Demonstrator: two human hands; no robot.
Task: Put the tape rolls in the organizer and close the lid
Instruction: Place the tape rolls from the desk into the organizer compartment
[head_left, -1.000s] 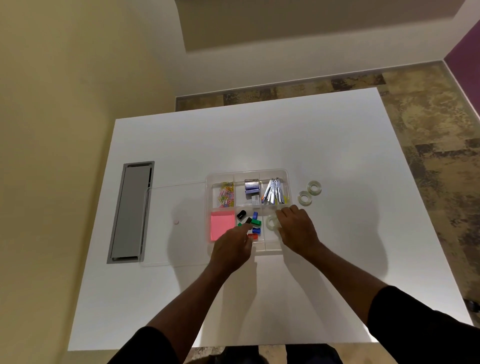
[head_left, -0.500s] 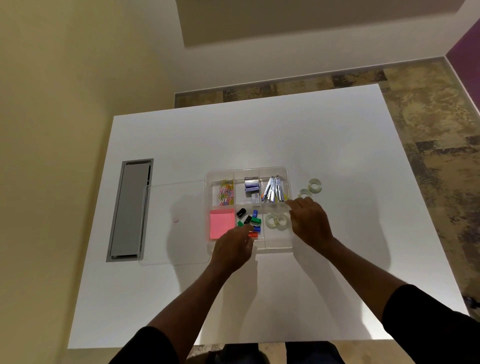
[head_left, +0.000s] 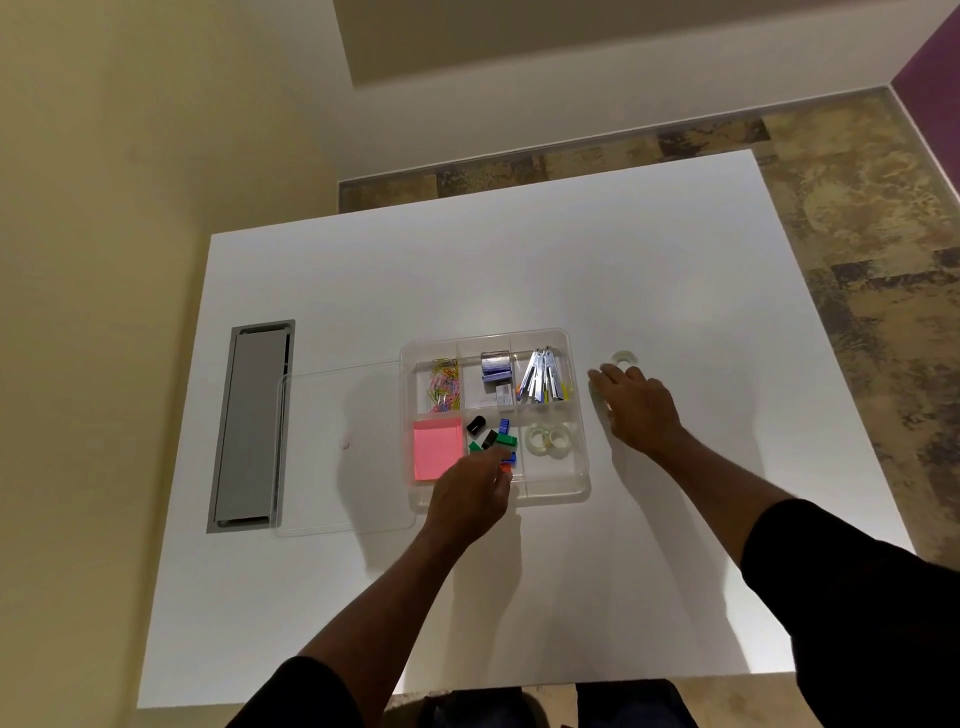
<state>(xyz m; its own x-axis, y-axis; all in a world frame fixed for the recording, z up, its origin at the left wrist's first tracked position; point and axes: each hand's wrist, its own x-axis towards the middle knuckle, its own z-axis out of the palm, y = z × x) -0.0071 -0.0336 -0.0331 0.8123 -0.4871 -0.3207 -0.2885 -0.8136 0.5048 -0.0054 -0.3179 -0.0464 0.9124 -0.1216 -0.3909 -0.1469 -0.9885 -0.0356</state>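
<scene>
1. Clear organizer mid-table, open; lid flat on white table, touching organizer's left side.
2. Two tape rolls lying side by side in the near-right compartment.
3. One loose tape roll on table right of organizer, just beyond right fingertips.
4. Right hand palm-down on table beside organizer's right wall, fingers spread flat over a spot where another roll seems half hidden; grip on it impossible to tell.
5. Left hand on organizer's near edge, fingers loosely curled at the colored binder clips; whether pinching anything — unclear.
6. Other compartments: pink sticky notes, paper clips, staple boxes, metal clips.
7. Grey cable hatch at table's left.
</scene>
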